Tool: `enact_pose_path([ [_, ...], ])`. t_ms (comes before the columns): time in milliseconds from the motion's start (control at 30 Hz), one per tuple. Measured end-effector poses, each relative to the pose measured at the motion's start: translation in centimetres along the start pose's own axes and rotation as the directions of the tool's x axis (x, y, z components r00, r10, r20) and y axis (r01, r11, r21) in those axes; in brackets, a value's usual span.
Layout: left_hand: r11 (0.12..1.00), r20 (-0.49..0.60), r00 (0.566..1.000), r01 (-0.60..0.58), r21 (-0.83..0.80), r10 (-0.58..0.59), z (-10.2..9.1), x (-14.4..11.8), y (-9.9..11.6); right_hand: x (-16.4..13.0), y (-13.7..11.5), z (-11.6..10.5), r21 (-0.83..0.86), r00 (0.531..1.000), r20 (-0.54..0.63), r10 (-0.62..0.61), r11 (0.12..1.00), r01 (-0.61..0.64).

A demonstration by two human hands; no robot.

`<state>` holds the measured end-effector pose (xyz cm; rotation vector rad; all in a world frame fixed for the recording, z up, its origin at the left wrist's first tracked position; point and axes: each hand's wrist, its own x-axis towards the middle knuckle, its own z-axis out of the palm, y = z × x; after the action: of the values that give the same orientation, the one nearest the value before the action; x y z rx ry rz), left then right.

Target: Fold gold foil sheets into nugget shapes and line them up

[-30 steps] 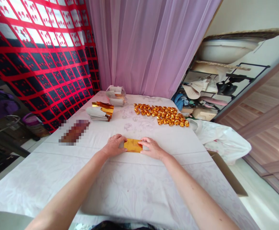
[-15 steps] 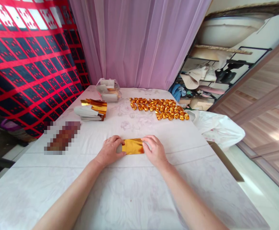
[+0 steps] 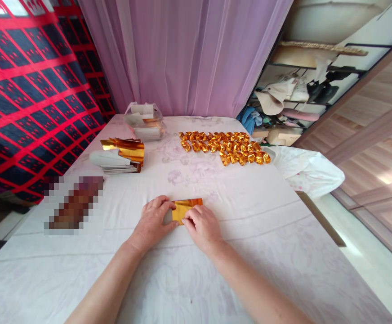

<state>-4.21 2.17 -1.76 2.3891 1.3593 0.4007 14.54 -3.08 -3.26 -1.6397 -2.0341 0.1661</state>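
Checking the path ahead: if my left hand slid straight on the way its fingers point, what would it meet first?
The left hand points up and right, already touching the gold sheet. Beyond that is bare cloth, then probably the folded gold pieces.

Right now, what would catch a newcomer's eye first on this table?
The shiny gold foil sheet at the table's middle, pressed flat under the left hand and right hand. Beyond it, a glittering row of small folded gold foil pieces lies toward the far right, with a stack of gold and white sheets at far left.

Left hand (image 3: 152,221) and right hand (image 3: 201,228) palm-down, fingers curled, nearly touching.
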Motion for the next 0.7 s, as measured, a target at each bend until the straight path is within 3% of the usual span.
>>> enact_pose_path([
  [500,0.999,0.02,0.999,0.041,0.008,-0.041,0.0,0.0,0.2,-2.6,4.9,-2.9,-0.025,0.996,-0.031,0.081,0.996,-0.082],
  [633,0.999,0.013,0.999,0.034,0.005,-0.034,0.2,-0.1,0.2,-2.1,3.8,-3.5,0.015,0.989,-0.133,0.06,0.998,-0.058],
  [700,1.0,0.001,1.0,0.019,0.009,-0.019,0.4,-0.1,0.1,-1.5,2.2,-3.3,0.001,0.995,-0.093,-0.039,0.999,0.039],
])
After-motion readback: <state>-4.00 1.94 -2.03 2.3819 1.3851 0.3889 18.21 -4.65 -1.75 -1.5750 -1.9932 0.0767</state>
